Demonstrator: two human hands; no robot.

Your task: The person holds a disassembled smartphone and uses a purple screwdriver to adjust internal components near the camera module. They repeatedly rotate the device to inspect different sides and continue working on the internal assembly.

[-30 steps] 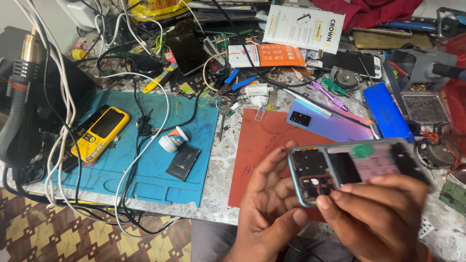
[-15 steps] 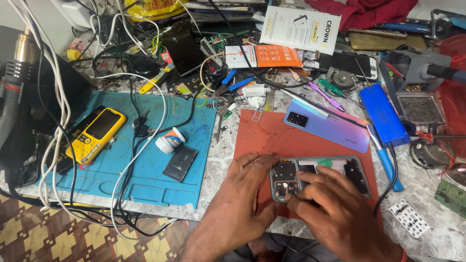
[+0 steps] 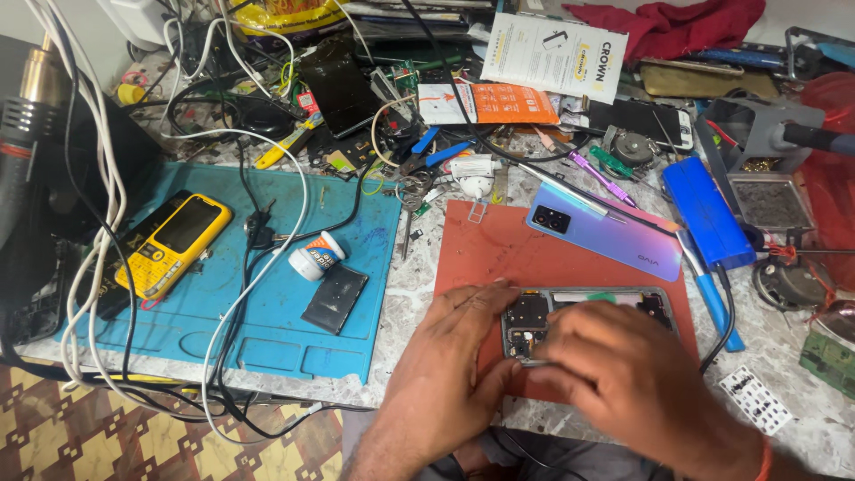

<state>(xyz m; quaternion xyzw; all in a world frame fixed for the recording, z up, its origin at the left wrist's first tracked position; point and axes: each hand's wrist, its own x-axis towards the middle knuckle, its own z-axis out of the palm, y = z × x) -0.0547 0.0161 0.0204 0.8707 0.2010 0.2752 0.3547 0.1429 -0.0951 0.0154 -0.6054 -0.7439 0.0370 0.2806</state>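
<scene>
An opened smartphone (image 3: 583,307) with its back removed lies on a red work mat (image 3: 499,249), its inner boards showing. My left hand (image 3: 445,370) rests on the mat and steadies the phone's left end with its fingers. My right hand (image 3: 623,374) lies over the phone's lower edge, fingertips pressing near the camera end; whether it pinches a small tool is hidden. The phone's iridescent blue-pink back cover (image 3: 601,230) lies on the mat just behind.
A blue silicone mat (image 3: 356,267) at left carries a yellow keypad phone (image 3: 174,245), a small white jar (image 3: 316,256), a dark flat part (image 3: 334,298) and white and black cables. A blue battery pack (image 3: 708,212), tweezers, tools and papers crowd the back.
The opened phone came down from being held up near the camera and now lies flat on the red mat. Both hands followed it down and press on it.
</scene>
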